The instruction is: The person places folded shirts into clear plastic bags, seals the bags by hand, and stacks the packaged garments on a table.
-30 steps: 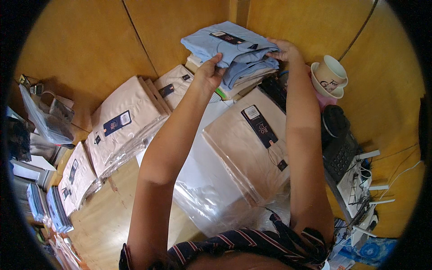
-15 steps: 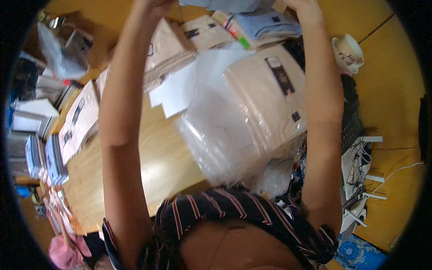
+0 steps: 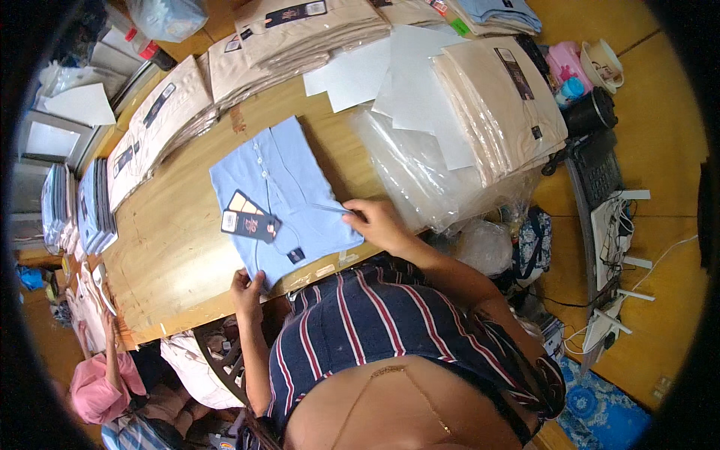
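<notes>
Some fingertips are hidden where the left hand [image 3: 248, 291] grips the near corner and the right hand [image 3: 381, 226] the right edge of one blue shirt [image 3: 296, 184] on the counter [image 3: 172, 259]. Beyond the shirt, a beige stack [image 3: 330, 34] is cut off.

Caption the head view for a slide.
Left hand and right hand touching edges of a folded blue shirt on a wooden table.
</notes>
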